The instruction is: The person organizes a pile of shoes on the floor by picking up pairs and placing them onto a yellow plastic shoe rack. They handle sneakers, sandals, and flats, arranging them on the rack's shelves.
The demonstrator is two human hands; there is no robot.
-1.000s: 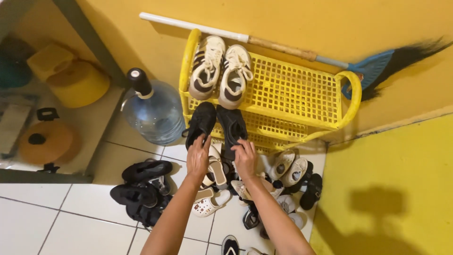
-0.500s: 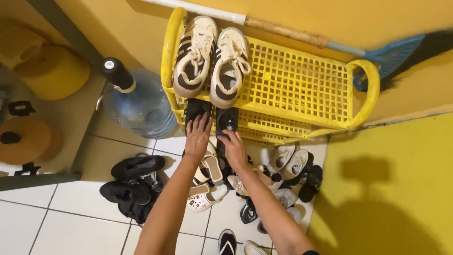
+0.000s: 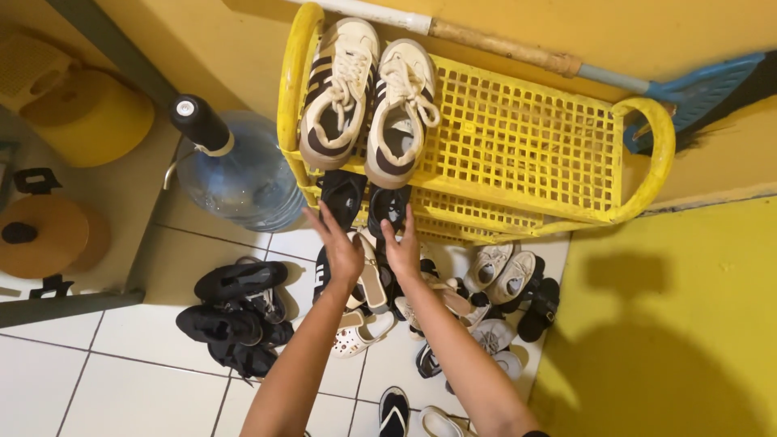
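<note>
A yellow plastic shoe rack [image 3: 526,146] stands against the yellow wall. A pair of white sneakers with dark stripes [image 3: 368,97] rests on its top shelf. A pair of black shoes [image 3: 364,202] sits on the shelf below, toes outward. My left hand [image 3: 340,247] and my right hand [image 3: 402,247] hover just in front of the black shoes, fingers spread, holding nothing. Under my hands lies a heap of sandals and white shoes [image 3: 372,299] on the tiled floor.
A large clear water bottle with a black cap [image 3: 235,174] stands left of the rack. Black shoes [image 3: 235,311] lie at lower left, white sneakers [image 3: 502,271] at right. A broom [image 3: 688,85] leans behind the rack. Yellow containers [image 3: 89,113] sit on a shelf at far left.
The black shoes have gone from my hands onto the lower shelf. Both hands have let go and drawn back a little. The view has moved closer to the rack.
</note>
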